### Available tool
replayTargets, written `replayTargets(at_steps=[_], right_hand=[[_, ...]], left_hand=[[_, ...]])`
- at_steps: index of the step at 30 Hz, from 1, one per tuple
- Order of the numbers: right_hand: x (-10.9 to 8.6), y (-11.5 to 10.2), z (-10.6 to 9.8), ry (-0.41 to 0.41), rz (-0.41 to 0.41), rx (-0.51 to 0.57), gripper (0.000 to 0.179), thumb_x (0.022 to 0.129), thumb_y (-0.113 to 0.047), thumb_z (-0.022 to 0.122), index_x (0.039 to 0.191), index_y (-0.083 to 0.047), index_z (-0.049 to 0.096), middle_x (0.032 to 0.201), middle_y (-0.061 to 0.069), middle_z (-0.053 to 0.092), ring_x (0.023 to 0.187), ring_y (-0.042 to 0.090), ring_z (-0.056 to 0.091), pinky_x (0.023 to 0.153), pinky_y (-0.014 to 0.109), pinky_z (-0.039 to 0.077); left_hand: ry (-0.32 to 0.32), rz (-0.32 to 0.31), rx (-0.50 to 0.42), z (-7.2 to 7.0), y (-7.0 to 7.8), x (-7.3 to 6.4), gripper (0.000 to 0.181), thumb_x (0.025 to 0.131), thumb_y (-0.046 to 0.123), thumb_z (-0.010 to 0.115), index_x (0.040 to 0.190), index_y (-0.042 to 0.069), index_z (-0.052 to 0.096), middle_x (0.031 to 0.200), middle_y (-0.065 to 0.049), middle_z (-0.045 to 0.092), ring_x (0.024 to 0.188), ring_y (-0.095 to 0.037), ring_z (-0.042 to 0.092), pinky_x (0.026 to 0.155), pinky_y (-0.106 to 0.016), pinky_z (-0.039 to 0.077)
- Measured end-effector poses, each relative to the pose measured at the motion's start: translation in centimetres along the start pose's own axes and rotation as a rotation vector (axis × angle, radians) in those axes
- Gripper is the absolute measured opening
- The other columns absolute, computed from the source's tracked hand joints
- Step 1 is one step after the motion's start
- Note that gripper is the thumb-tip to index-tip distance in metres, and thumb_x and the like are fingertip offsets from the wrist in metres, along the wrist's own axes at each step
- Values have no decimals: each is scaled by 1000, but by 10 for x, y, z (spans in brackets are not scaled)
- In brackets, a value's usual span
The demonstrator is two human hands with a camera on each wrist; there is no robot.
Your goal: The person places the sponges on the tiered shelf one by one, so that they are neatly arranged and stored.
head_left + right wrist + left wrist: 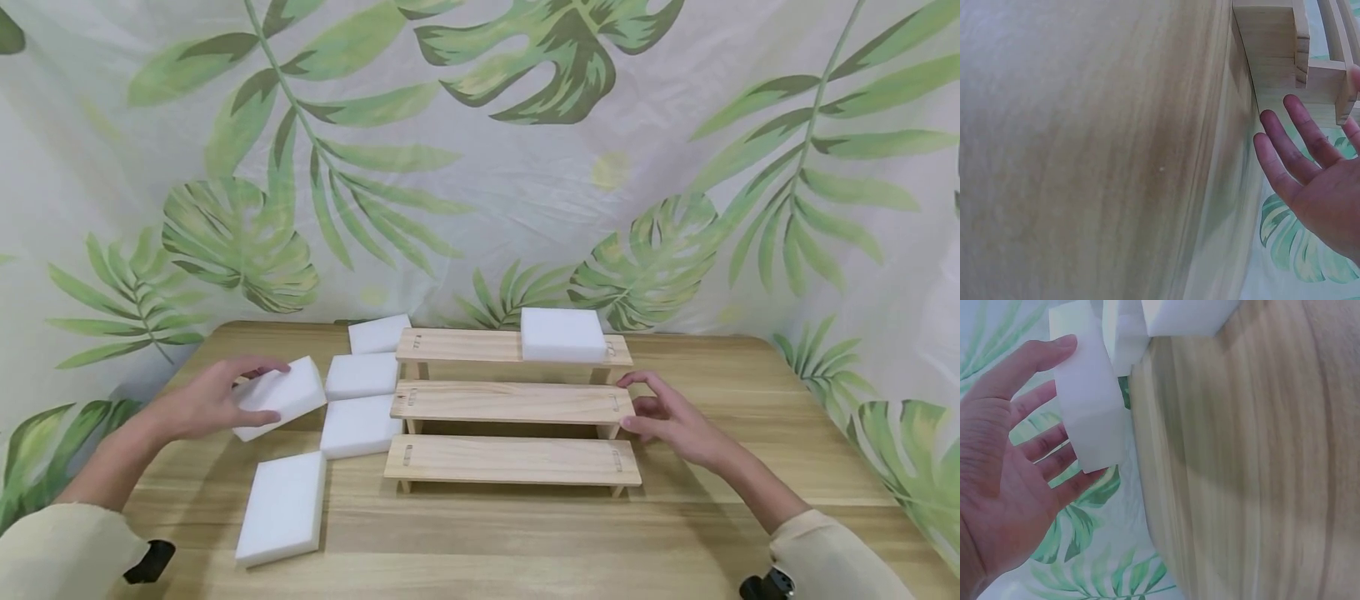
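The left hand (213, 402) grips a tilted white block (292, 393) between thumb and fingers, at the left side of the counter (540, 546). The right hand (678, 427) pinches the right end of the middle shelf (510, 403), its other fingers spread. The far shelf (461, 345) carries an upper block (562, 335) towards its right end; three loose blocks (362, 427) lie just left of the shelves.

The blocks (282, 507) look to me like matt foam, the tiered shelves (513, 402) smooth unvarnished wood, the tabletop (480, 542) faintly glossy woodgrain, the backdrop (517, 200) creased cloth.
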State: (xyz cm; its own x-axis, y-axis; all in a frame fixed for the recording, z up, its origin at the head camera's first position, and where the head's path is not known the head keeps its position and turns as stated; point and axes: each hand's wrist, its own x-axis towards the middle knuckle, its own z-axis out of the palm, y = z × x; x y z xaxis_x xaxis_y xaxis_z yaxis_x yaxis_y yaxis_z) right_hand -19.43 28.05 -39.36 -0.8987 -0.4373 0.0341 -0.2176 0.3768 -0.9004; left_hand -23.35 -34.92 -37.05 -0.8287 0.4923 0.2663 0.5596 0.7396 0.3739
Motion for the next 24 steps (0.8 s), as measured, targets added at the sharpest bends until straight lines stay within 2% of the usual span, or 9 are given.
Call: replayTargets(at_steps=[5, 9, 16, 24], right_hand=[[1, 0, 0, -10, -4, 17, 47, 103, -10, 61, 141, -1, 35, 104, 20, 69, 100, 31, 68, 80, 47, 57], [1, 0, -1, -23, -10, 13, 48, 104, -11, 60, 143, -1, 35, 105, 21, 68, 100, 30, 67, 79, 47, 57], [2, 3, -1, -51, 35, -21, 50, 106, -18, 58, 149, -6, 34, 120, 24, 67, 109, 31, 65, 83, 47, 56], [1, 5, 0, -66, 32, -6, 50, 107, -18, 56, 148, -5, 32, 120, 26, 66, 108, 30, 64, 83, 46, 55]], left_hand=[[10, 2, 10, -2, 6, 8, 57, 73, 18, 94, 123, 5, 70, 114, -13, 73, 100, -26, 64, 73, -31, 50], [14, 2, 21, -5, 12, 12, 57, 73, 20, 94, 124, 5, 70, 115, -13, 72, 98, -22, 62, 74, -31, 49], [16, -9, -8, -6, 20, 17, 59, 76, 21, 92, 128, 6, 69, 119, -14, 70, 101, -15, 58, 76, -29, 47], [29, 0, -25, -4, 31, 21, 58, 78, 21, 91, 131, 9, 67, 120, -13, 68, 103, -17, 57, 76, -30, 47]])
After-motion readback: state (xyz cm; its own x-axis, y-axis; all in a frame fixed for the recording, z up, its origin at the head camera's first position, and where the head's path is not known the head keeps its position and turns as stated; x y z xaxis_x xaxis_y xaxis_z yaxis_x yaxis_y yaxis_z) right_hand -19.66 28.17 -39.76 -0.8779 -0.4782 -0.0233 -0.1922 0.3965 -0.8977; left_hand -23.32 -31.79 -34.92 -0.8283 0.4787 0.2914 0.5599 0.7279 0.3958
